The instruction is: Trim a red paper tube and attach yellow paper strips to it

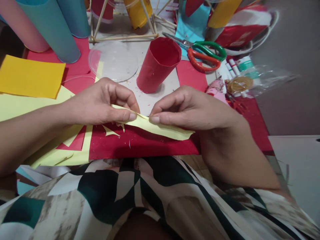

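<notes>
A strip of pale yellow paper is pinched in both hands above the table's front edge, its upper edge between thumbs and fingers. My left hand is closed on its left part. Close beside it, my right hand pinches the strip near the middle, and the right end sticks out below that palm. Just beyond the hands a red paper-covered cup stands with its open top upward. Small yellow paper scraps lie under the left hand. The fingertips behind the strip are partly hidden.
Scissors with red and green handles lie behind the cup. A clear plastic lid is at its left. Coloured tubes and a stick frame stand at the back. Yellow-orange paper lies left; markers lie right.
</notes>
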The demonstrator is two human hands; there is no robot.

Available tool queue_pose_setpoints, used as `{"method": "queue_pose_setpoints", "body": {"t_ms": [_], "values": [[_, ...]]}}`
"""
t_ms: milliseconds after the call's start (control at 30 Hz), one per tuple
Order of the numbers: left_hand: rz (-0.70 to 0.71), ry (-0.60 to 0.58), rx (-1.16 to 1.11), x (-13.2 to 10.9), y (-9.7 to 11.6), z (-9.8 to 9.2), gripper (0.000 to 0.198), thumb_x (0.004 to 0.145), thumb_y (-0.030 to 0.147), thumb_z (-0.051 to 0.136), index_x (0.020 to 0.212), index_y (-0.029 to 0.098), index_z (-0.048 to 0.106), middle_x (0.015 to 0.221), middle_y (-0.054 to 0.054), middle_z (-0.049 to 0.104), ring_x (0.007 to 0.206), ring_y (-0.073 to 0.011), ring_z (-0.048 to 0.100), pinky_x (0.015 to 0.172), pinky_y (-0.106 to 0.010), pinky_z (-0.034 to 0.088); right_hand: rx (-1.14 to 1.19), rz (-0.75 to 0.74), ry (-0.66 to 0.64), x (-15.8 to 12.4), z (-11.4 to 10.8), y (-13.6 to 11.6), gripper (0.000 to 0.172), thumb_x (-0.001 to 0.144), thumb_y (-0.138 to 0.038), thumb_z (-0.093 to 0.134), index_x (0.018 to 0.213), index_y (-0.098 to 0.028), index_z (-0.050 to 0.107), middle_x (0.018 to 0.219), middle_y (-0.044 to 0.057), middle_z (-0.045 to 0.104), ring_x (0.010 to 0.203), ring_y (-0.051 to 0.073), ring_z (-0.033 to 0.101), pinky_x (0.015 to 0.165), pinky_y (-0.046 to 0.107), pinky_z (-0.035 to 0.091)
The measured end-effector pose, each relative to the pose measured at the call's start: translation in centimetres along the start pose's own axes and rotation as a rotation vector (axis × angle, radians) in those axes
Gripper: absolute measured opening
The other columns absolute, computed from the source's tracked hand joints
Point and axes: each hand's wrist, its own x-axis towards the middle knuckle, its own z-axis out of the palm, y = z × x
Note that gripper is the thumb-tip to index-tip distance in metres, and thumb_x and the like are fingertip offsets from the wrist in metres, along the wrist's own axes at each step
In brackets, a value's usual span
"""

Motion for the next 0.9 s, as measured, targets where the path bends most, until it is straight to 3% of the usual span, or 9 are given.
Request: {"method": "queue_pose_setpoints", "body": {"t_ms": [233,433,633,767,900], "values": [[0.084,0.055,0.072,-0.4,-0.2,1.2,0.004,0.079,0.019,0.070,0.079,0.017,0.073,0.061,0.004,0.067,0.049,-0.0064,0.060,0.044,-0.012,0.044,0.047,0.040,-0.009,0.5,0.8,0.5,0.044,0.083,-0.051,0.071,0.061,-0.015,0.059,0.054,-0.006,0.033,0.050,0.004,0.028,0.046,0.023,0.022],[0.111,0.034,-0.003,-0.2,-0.4,1.1,0.009,0.076,0.014,0.070,0.084,0.016,0.073,0.066,0.005,0.070,0.052,-0.0081,0.066,0.047,-0.011,0.049,0.057,0.011,-0.026,0.9,0.6,1.0,0.036,0.086,-0.038,0.070,0.061,-0.015,0.058,0.054,-0.007,0.033,0.050,0.004,0.027,0.044,0.021,0.021],[0.105,0.064,-0.098,-0.1,-0.4,0.9,0.005,0.077,0.015,0.069,0.082,0.016,0.071,0.064,0.007,0.069,0.054,-0.0087,0.068,0.051,-0.011,0.052,0.031,-0.042,0.061,0.7,0.8,0.5,0.027,0.083,-0.030,0.069,0.063,-0.013,0.061,0.055,-0.005,0.041,0.051,0.004,0.032,0.044,0.021,0.024],[0.095,0.103,-0.114,0.0,-0.6,0.8,0.001,0.075,0.016,0.069,0.076,0.015,0.069,0.061,0.007,0.068,0.051,-0.0089,0.067,0.049,-0.012,0.052,-0.057,-0.097,0.133,0.4,1.1,0.3,0.028,0.084,-0.022,0.063,0.058,-0.014,0.056,0.054,-0.005,0.039,0.052,0.004,0.032,0.045,0.021,0.024],[0.082,0.110,-0.093,0.0,-0.6,0.8,0.002,0.074,0.017,0.069,0.074,0.015,0.070,0.059,0.005,0.067,0.050,-0.0092,0.066,0.047,-0.012,0.049,-0.106,-0.112,0.122,0.3,1.2,0.4,0.031,0.086,-0.020,0.060,0.056,-0.015,0.054,0.054,-0.004,0.038,0.052,0.005,0.034,0.046,0.022,0.025]]}}
